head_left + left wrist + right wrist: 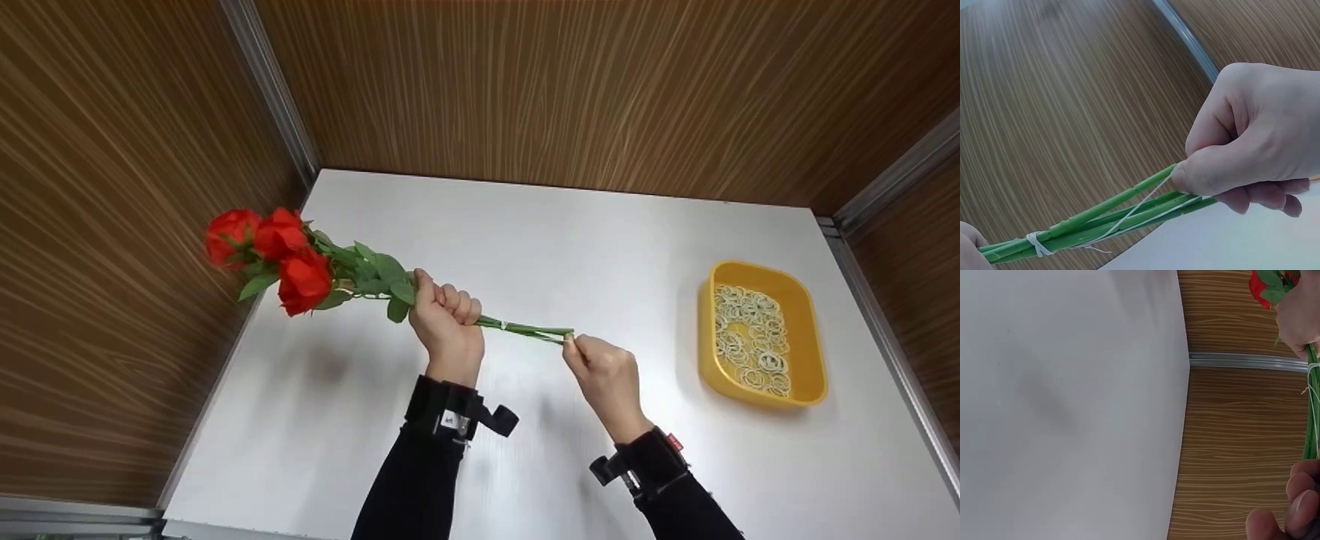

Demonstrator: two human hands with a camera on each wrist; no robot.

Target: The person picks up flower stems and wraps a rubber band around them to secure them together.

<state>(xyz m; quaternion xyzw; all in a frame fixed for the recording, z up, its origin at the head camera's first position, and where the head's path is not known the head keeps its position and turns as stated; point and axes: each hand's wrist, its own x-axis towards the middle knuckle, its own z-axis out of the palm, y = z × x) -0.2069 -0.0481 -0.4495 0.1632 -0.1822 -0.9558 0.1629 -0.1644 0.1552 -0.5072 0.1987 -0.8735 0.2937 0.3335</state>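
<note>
A bunch of red roses (304, 281) with green leaves (382, 274) is held up above the white table, blooms toward the left. My left hand (448, 328) grips the stems just below the leaves. A white rubber band (1039, 245) is wound round the green stems (1092, 220) beside that hand, and its strands run stretched along them toward the cut ends. There my right hand (609, 375) pinches the stretched band between thumb and curled fingers, close against the stem ends. Whether it also holds the stems is hidden.
On the right side of the white table (600, 247) stands a yellow bin (806, 337) with many pale rubber bands (750, 330) in it. Brown wood-grain panels (525, 90) with metal edge strips (274, 82) enclose the back and sides.
</note>
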